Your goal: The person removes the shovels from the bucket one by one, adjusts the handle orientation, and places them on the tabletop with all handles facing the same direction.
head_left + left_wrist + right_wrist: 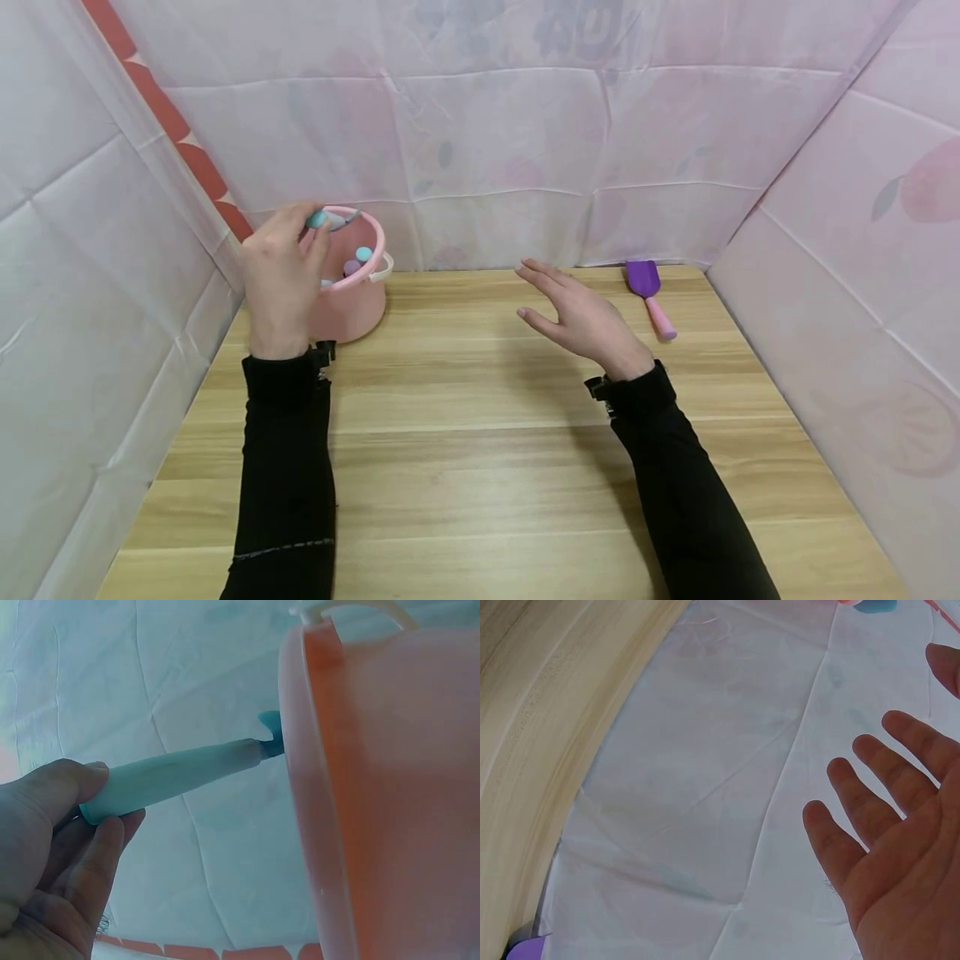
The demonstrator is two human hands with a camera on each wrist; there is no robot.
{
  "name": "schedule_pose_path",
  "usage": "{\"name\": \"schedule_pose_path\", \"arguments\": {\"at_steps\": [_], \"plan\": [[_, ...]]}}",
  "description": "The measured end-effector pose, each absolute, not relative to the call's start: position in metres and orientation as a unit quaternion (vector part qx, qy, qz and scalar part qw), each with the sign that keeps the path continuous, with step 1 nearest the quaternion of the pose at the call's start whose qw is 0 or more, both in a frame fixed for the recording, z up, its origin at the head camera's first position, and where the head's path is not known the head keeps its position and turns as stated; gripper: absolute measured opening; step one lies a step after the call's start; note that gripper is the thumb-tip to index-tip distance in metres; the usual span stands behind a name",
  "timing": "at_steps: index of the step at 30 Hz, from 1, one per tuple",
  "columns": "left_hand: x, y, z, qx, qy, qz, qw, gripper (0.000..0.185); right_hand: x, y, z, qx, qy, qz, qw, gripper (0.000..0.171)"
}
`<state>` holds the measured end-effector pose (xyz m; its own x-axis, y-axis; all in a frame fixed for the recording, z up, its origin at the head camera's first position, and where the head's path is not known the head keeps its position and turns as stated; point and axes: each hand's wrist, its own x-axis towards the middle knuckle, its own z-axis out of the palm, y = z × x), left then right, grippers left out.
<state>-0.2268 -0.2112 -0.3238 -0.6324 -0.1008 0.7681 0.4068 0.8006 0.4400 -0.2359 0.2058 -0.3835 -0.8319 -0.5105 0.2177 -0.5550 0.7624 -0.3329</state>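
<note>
The left hand (281,279) pinches a teal tool (330,219) by its handle, with thumb and fingers curled around it; its far end sits at the rim of the pink bucket (352,300). If the pinch slips, I think the tool may fall outside the bucket, or it may tip the bucket. To the right of the bucket the right hand (581,317) hovers with fingers straight and holds nothing. Far right of the bucket lies a purple shovel (649,296). The tool's head is hidden behind the bucket wall, so its kind stays unclear.
</note>
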Motion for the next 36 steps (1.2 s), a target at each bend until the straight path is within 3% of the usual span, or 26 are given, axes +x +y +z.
{"name": "schedule_pose_path", "arguments": {"at_steps": [14,36], "plan": [[-0.232,-0.186,-0.331,-0.173,-0.836,-0.304,0.423,0.024,-0.238,0.209,-0.385,0.277,-0.938,0.196,0.067,0.074],[-0.241,-0.142,-0.352,-0.24,-0.826,-0.394,0.324,0.028,-0.243,0.201,-0.392,0.278,-0.933,0.218,0.069,0.085]]}}
